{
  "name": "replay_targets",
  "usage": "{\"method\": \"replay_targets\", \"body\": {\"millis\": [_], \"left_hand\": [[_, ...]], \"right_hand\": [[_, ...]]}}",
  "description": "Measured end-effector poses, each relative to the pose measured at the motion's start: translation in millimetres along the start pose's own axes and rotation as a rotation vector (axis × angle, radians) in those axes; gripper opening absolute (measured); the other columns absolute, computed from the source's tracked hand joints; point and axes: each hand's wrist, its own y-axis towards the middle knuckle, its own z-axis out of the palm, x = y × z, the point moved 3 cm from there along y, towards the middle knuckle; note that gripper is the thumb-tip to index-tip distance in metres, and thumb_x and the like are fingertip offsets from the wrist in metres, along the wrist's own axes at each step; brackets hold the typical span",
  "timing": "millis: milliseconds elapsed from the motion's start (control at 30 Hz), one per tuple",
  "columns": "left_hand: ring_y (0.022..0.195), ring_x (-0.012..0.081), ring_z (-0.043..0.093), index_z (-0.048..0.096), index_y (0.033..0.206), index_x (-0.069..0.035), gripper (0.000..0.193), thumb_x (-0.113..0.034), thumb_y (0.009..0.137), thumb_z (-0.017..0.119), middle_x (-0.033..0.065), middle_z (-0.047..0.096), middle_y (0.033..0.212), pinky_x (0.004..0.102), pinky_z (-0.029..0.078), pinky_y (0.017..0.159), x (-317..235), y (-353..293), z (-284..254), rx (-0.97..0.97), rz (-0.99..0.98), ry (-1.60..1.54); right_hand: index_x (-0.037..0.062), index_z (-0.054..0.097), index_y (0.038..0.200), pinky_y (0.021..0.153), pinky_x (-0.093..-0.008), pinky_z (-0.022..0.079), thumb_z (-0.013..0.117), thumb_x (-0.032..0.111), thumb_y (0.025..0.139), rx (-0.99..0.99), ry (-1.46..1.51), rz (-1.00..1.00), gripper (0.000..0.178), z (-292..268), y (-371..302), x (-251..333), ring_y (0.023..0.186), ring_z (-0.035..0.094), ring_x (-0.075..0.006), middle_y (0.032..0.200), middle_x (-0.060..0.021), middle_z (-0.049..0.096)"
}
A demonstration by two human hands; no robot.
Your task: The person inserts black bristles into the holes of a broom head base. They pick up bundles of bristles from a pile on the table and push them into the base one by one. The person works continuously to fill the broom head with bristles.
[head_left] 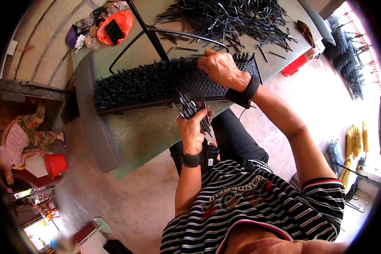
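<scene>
From my remote station, I record the left hand [191, 134] nearest, closed around a bundle of slim, glossy black sticks [188, 108]. Just beyond, on the scuffed, dull green tabletop [146, 131], lies a long black panel with round perforations [209, 89]. Its left and middle stretch bears densely packed, brush-like upright pieces [131, 86]; rightward, a honeycomb of bare holes shows, with a sparse row standing along the far edge. I judge the filling about half done or more, the bare stretch outstanding. Above it bends the right hand [223, 70], fingers drawn together; I cannot tell whether they pinch anything. Farthest, a tangled heap of loose black sticks [228, 19] suggests ample stock.
</scene>
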Motion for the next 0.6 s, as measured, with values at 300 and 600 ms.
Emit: {"method": "replay_targets", "body": {"millis": [300,600], "left_hand": [[0.06,0.0216,0.064,0.06,0.092,0.002,0.019,0.005,0.075,0.065,0.0122,0.065,0.079,0.0302,0.051,0.048,13.3,13.8,9.3,0.056,0.003,-0.108],[0.07,0.0247,0.065,0.059,0.099,0.002,0.026,0.007,0.074,0.066,0.0115,0.064,0.086,0.0349,0.054,0.063,13.2,12.2,8.6,0.166,-0.014,-0.077]], "right_hand": [[-0.0032,0.064,0.086,0.047,-0.0213,0.045,0.063,0.016,0.084,0.384,0.964,0.588,0.02,11.8,-60.1,7.7,0.053,0.057,-0.0072,0.064,-0.0038,0.062],[-0.0026,0.054,0.101,0.059,-0.0217,0.052,0.057,0.003,0.087,-0.41,0.673,0.44,0.016,-22.3,-44.5,0.9,0.067,0.065,-0.0112,0.079,-0.0082,0.065]]}}
